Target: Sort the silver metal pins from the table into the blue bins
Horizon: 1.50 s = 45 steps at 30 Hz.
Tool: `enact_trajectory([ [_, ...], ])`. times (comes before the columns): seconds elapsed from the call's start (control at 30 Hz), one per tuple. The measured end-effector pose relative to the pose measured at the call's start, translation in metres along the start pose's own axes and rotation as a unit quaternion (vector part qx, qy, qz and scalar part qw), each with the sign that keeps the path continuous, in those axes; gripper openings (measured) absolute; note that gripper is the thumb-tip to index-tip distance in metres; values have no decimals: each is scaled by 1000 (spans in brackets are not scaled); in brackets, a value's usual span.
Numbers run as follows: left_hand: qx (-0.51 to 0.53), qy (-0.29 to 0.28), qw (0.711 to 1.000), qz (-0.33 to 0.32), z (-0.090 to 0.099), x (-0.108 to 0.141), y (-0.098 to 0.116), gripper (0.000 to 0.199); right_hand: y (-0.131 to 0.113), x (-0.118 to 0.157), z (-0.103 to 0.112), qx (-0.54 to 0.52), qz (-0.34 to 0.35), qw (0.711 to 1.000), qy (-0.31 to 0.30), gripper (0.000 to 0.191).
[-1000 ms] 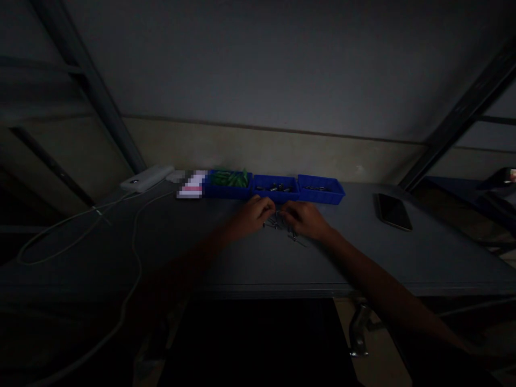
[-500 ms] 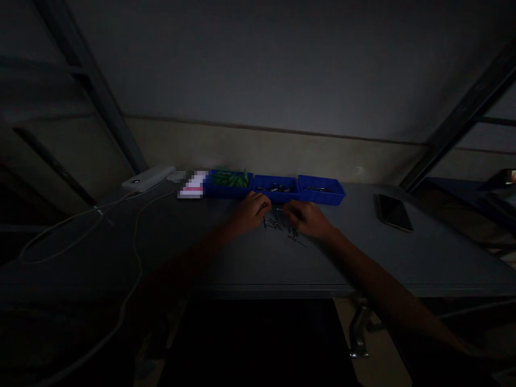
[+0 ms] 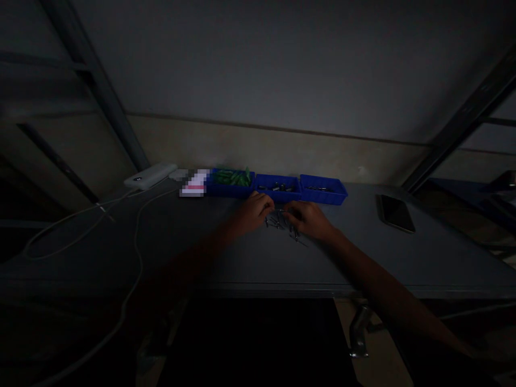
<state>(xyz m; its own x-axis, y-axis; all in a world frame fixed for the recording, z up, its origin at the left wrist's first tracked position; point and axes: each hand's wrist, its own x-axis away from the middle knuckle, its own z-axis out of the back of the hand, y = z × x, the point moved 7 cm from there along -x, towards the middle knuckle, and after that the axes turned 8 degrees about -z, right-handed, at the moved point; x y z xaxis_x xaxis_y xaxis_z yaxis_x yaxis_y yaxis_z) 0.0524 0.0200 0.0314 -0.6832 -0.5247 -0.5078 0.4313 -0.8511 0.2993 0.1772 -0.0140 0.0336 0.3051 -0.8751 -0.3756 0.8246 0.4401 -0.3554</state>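
My left hand (image 3: 258, 208) and my right hand (image 3: 305, 216) face each other just in front of the blue bins, fingers pinched. Between the fingertips runs a thin metal piece (image 3: 279, 209), dim and small, with both hands closed at its ends. Below and between the hands, several small metal parts (image 3: 276, 221) lie on the grey table (image 3: 250, 258). The middle blue bin (image 3: 278, 195) contains small metal pieces. In the right blue bin (image 3: 326, 199) are thin metal pieces. Green items (image 3: 231, 177) fill the left blue bin (image 3: 228, 191).
A dark phone (image 3: 396, 213) lies at the right. On the left are a white power bank (image 3: 151, 176), a pale cable (image 3: 137, 244) and a blurred white-and-pink item (image 3: 195, 184). Metal posts rise on both sides, with a wall behind.
My left hand has shifted slightly right, closer to my right hand. The whole view has moved a little. Both hands remain pinched.
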Motion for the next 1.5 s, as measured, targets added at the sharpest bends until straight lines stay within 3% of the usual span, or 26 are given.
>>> enact_trajectory([
  [0.33,16,11,1000,20,1,1,-1,6,-1,0,8,16,-9,999,49,24],
  [0.93,23,14,998,59,-1,1,-5,7,-4,1,6,12,3,999,44,22],
  [1.13,23,38,998,50,5,0,-4,8,-10,3,10,14,12,998,58,22],
  [1.5,-14,31,999,38,4,1,-3,12,-16,4,13,39,-3,995,89,23],
])
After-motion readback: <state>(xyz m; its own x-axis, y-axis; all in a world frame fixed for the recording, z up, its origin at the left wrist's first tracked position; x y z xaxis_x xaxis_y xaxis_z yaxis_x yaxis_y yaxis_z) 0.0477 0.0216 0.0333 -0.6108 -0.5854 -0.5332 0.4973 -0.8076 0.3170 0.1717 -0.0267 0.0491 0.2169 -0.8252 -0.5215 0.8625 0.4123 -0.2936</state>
